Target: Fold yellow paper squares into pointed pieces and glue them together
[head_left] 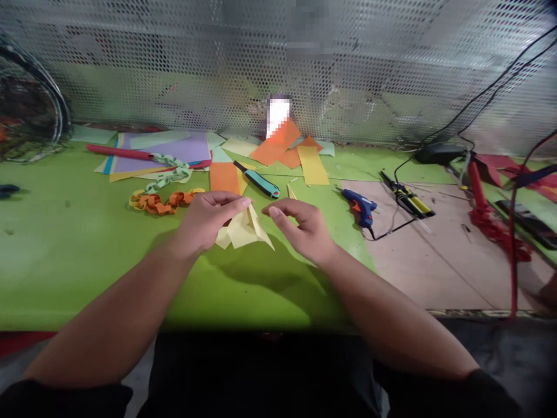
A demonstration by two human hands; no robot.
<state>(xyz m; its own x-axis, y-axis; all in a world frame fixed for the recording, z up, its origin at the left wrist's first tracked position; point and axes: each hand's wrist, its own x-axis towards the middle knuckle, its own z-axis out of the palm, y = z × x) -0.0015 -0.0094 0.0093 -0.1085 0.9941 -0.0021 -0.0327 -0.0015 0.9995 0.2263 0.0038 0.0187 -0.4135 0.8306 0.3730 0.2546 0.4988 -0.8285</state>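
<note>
My left hand (209, 219) is closed round a folded pale yellow paper piece (243, 231), which it holds just above the green table (78, 249). The paper's pointed flaps hang out to the right of the fingers. My right hand (300, 226) hovers a little to the right of the paper, fingers curled in with the thumb and forefinger pointing toward it; nothing shows between them. A teal utility knife (259, 180) lies on the table just beyond both hands.
An orange and green paper chain (161, 194) lies left of the hands. Coloured paper sheets (183, 148) are spread along the back. A blue glue gun (361, 206), yellow-handled pliers (409, 200), cables and a brown board (435, 255) lie to the right. Perforated metal mesh stands behind.
</note>
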